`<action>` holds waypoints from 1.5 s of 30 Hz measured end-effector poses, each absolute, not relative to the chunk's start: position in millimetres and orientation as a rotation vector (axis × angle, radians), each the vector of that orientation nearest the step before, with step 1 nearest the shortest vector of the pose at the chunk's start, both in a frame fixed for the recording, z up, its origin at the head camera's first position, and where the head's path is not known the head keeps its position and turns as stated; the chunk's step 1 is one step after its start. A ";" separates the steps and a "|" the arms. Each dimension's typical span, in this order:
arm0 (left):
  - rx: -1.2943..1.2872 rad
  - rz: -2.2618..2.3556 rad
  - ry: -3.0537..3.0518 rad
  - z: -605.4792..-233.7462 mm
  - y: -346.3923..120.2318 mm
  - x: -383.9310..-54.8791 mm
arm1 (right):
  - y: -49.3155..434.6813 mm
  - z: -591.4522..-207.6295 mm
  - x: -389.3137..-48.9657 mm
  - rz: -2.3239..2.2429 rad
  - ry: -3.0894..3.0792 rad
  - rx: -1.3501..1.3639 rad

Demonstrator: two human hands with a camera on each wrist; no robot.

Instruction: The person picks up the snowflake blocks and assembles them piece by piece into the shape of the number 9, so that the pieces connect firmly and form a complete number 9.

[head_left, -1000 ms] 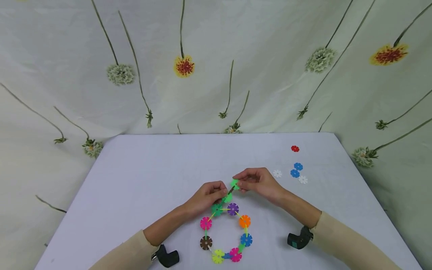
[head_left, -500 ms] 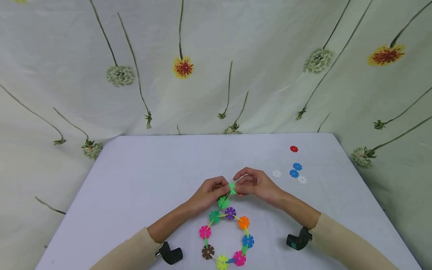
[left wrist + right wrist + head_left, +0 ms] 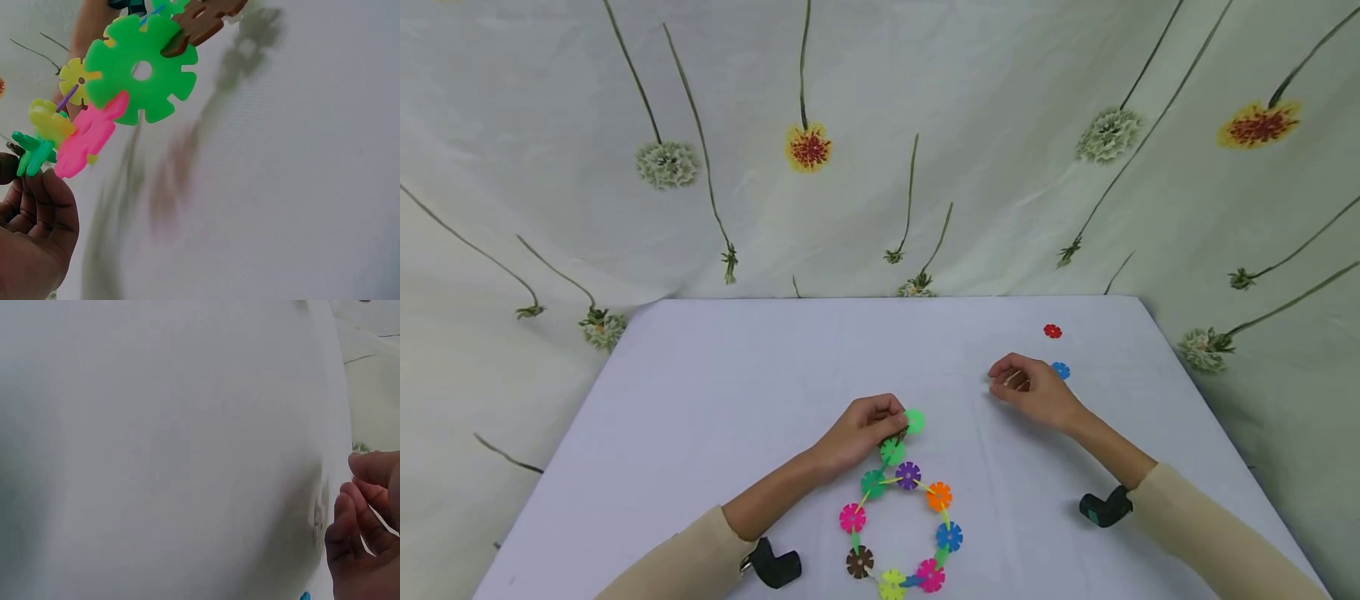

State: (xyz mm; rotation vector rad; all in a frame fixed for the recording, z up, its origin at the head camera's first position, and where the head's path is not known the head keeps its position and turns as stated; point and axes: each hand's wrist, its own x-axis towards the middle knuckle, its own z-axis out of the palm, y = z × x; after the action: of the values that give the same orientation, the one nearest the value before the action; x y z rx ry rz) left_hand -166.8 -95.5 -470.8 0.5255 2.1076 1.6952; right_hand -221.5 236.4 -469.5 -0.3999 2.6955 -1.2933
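My left hand (image 3: 865, 435) pinches the upper end of a chain of notched plastic snowflake discs, by a light green disc (image 3: 914, 422). The left wrist view shows a green disc (image 3: 35, 153) between its thumb and fingers, beside a pink disc (image 3: 87, 140) and a larger-looking green disc (image 3: 115, 75). Below the hand the chain forms a ring with purple (image 3: 908, 476), orange (image 3: 938, 497) and brown (image 3: 860, 562) discs. My right hand (image 3: 1037, 393) is above the table with loosely bent fingers, holding nothing visible. Under it lies a white disc (image 3: 318, 519), hidden in the head view.
Beyond the right hand lie a blue disc (image 3: 1061, 370), partly covered by it, and a red disc (image 3: 1053, 331). The white table (image 3: 760, 358) ends at a flowered cloth backdrop (image 3: 850, 208). Dark wrist cameras (image 3: 1105, 507) hang at both sleeves.
My right hand has let go of the light green disc and moved right toward the loose discs, covering several of them. The left hand still holds the chain; its ring has shifted slightly nearer.
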 end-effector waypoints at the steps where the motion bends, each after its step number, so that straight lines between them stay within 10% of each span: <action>1: 0.526 1.693 2.108 -471.2 -96.1 -166.5 | 239.3 -470.1 -222.6 -1.258 2.736 -0.385; 45: 0.492 1.681 2.113 -473.3 -95.8 -168.4 | 223.8 -480.3 -226.3 -1.366 2.688 -0.494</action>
State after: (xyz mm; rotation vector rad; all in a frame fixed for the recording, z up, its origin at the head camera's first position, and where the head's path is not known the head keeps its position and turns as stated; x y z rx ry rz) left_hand -168.4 -95.8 -473.3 0.4924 2.1127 1.6810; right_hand -226.3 223.8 -480.3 -0.4942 2.6880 -1.3660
